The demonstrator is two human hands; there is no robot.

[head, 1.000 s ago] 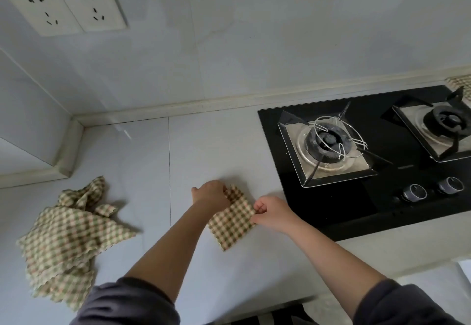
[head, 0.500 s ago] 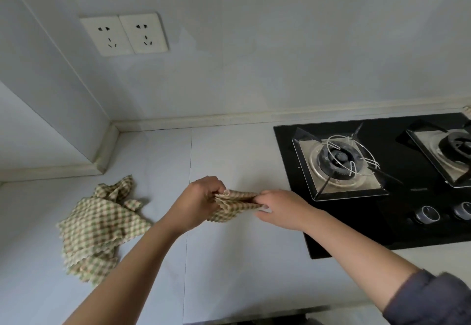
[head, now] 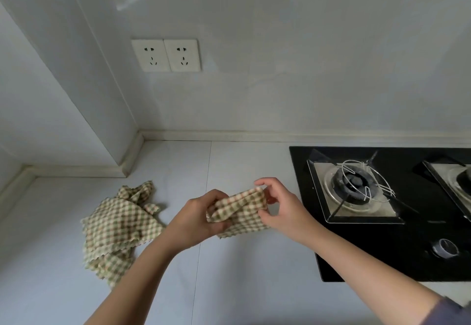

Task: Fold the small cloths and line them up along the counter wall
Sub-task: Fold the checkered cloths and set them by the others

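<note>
A small folded checked cloth (head: 240, 210), beige with green and pink checks, is held just above the white counter (head: 244, 273). My left hand (head: 197, 219) grips its left end with curled fingers. My right hand (head: 279, 208) pinches its right edge near the top corner, with the fingers curved round it. A loose pile of the same checked cloths (head: 119, 228) lies crumpled on the counter to the left, apart from both hands.
A black gas hob (head: 382, 248) with a wire ring on its burner (head: 355, 184) fills the right side, close to my right hand. The back wall's raised skirting (head: 254, 135) runs behind the counter. A wall corner (head: 128, 156) juts out at left, with two sockets (head: 165, 55) above.
The cloth was pressed flat on the counter a second ago; both hands have since lifted it and hold it folded between them. The view has tilted up toward the wall.
</note>
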